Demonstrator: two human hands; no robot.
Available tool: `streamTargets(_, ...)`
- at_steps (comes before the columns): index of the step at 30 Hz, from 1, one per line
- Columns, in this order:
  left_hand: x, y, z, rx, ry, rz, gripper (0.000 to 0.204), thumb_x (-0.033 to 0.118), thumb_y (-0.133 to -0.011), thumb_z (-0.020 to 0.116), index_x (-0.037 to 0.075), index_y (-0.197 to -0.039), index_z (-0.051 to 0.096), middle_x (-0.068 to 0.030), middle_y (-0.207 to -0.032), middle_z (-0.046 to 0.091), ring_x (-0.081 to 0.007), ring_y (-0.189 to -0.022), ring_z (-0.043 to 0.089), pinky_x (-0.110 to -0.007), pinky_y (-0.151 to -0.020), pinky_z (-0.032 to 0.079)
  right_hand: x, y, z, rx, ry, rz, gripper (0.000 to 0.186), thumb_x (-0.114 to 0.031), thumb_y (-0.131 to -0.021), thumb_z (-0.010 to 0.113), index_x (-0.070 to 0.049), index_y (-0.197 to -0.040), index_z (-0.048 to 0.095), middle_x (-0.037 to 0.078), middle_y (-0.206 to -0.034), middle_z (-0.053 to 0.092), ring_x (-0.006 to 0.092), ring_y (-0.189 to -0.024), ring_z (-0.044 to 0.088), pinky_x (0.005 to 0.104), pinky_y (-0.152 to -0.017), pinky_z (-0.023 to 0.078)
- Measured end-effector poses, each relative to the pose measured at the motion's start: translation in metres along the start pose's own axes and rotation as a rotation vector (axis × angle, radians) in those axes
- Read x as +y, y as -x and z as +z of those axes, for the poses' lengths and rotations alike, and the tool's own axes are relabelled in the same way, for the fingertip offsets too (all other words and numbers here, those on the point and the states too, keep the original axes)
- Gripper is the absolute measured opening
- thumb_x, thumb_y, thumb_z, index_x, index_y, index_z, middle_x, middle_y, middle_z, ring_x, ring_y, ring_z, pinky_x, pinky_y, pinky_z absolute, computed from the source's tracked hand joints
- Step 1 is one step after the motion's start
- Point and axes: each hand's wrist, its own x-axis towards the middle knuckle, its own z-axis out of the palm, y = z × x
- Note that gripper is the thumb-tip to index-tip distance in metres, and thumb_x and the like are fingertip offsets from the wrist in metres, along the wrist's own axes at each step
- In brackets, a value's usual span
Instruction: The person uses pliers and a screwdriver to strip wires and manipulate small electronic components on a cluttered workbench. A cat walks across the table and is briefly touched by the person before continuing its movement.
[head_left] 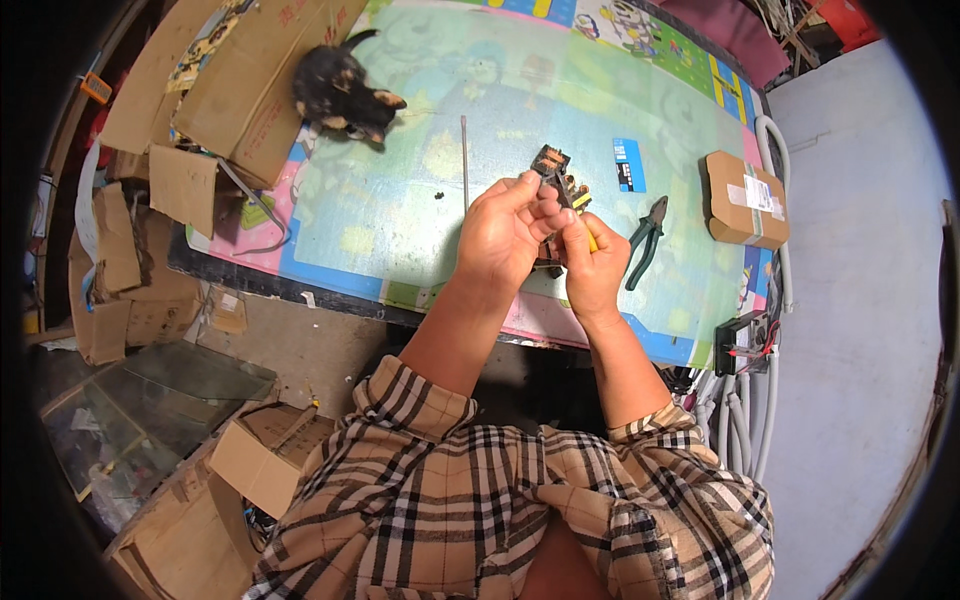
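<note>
Close together over the table's near side, both my hands work above a black part with copper-coloured pieces (551,159). My left hand (505,232) is closed, thumb and fingers pinching a small dark part whose kind I cannot make out. My right hand (597,268) wraps round a yellow-handled tool (591,241); its tip is hidden among my fingers. More black and brass-coloured pieces show behind and under the hands, partly covered. Right of my right hand lie dark green-handled pliers (648,243). A long thin metal rod (464,160) lies left of the parts.
On the table (370,235) a dark cat (347,95) stands at far left, beside a large cardboard box (255,85). A blue card (629,165) and a small cardboard box (746,200) lie to the right. A black meter (742,342) sits by the right edge, near white pipes (740,420).
</note>
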Motion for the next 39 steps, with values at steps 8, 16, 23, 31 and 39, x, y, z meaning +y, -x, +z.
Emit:
streamTargets(8,0.013,-0.002,-0.011,-0.069,-0.051,-0.045,0.01,0.016,-0.096,0.054,0.006,-0.094,0.055,-0.0047,-0.081,0.058,-0.0101,-0.064,0.053,-0.024,-0.062,0.046,0.001,-0.039,-0.038,-0.015,0.063,0.021,0.037,-0.027,-0.095,0.056,-0.004,-0.065,0.057,-0.002,-0.054,0.048,0.0041,-0.045,0.037,0.0215,-0.043,0.026)
streamTargets(16,0.021,-0.002,-0.009,-0.208,-0.2,0.076,0.018,0.007,-0.095,0.049,-0.003,-0.109,0.053,-0.0207,-0.108,0.062,-0.0226,-0.092,0.064,-0.033,-0.085,0.054,0.002,-0.036,-0.031,-0.28,0.042,-0.06,0.021,-0.016,-0.09,0.062,0.003,-0.08,0.063,0.006,-0.082,0.058,0.0109,-0.072,0.053,0.025,-0.065,0.043)
streamTargets(23,0.024,0.005,-0.008,-0.176,-0.341,0.192,0.024,0.001,-0.094,0.047,-0.011,-0.115,0.048,-0.0273,-0.114,0.057,-0.0302,-0.103,0.062,-0.037,-0.092,0.053,-0.008,-0.032,-0.045,-0.351,0.177,-0.227,0.014,-0.008,-0.083,0.065,0.004,-0.09,0.066,0.009,-0.094,0.061,0.0191,-0.086,0.057,0.0276,-0.076,0.045)
streamTargets(31,0.026,0.014,-0.009,-0.155,-0.423,0.255,0.023,0.001,-0.093,0.05,-0.009,-0.114,0.05,-0.0236,-0.108,0.06,-0.027,-0.097,0.064,-0.035,-0.087,0.054,-0.009,-0.021,-0.048,-0.43,0.353,-0.435,0.022,0.012,-0.07,0.057,0.002,-0.089,0.062,0.011,-0.1,0.061,0.0298,-0.096,0.061,0.0378,-0.083,0.048)
streamTargets(39,0.026,0.022,-0.011,-0.153,-0.531,0.286,0.024,0.004,-0.092,0.054,-0.008,-0.113,0.054,-0.0174,-0.102,0.062,-0.0212,-0.089,0.065,-0.031,-0.082,0.055,-0.002,-0.003,-0.051,-0.71,0.463,-0.191,0.028,0.01,-0.069,0.048,0.006,-0.094,0.06,0.018,-0.094,0.061,0.0336,-0.089,0.059,0.0371,-0.081,0.047)
